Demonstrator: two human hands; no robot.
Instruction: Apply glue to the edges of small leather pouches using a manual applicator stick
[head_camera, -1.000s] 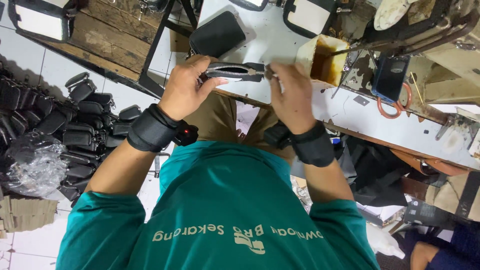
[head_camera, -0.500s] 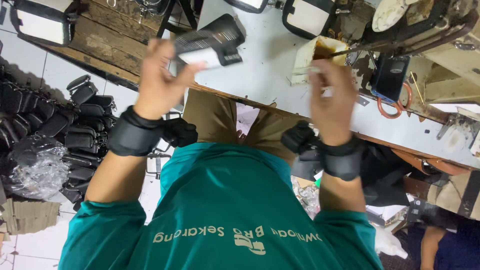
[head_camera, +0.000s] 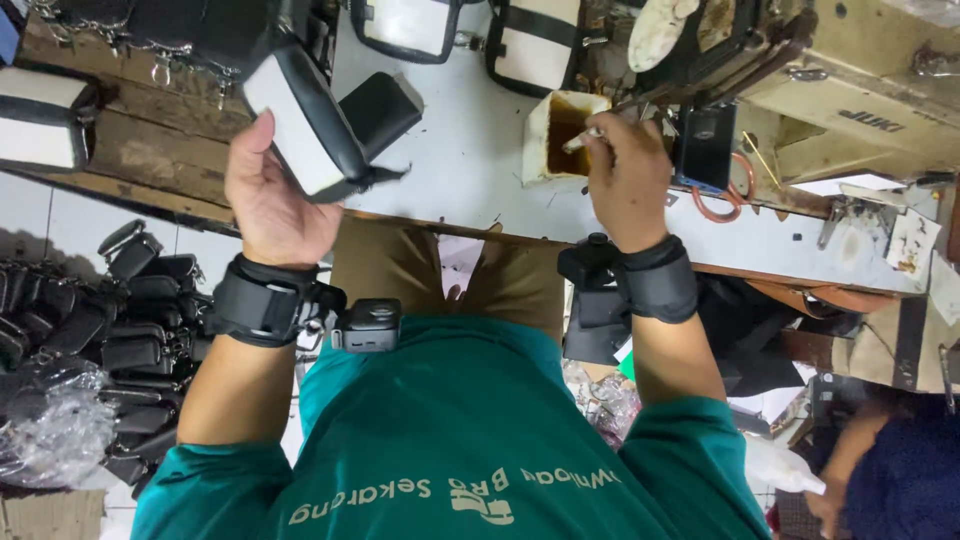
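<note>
The left hand (head_camera: 272, 205) grips a black-and-white pouch (head_camera: 305, 125), fingers wrapped around it, above the counter's (head_camera: 460, 150) near edge. The right hand (head_camera: 625, 175) has its fingers pinching a thin brush (head_camera: 578, 140) dipped in the small brown glue pot (head_camera: 560, 135) near the counter's middle. Better to load the brush lightly, wipe off the excess on the pot's rim, and keep the pouch steady with its edge facing up.

- In my left hand (head_camera: 272, 205) the pouch (head_camera: 305, 120) looks like smooth black leather with a matt white cloth panel.
- My right hand (head_camera: 628, 178) holds a thin brush (head_camera: 583, 139) at a stained, rough tub (head_camera: 558, 135).
- The table (head_camera: 470, 150) is smooth and pale; its shelf (head_camera: 130, 160) is rough wood.
- My wrist bands (head_camera: 262, 300) are matt black fabric.
- My shirt (head_camera: 450, 440) is teal cloth.
</note>
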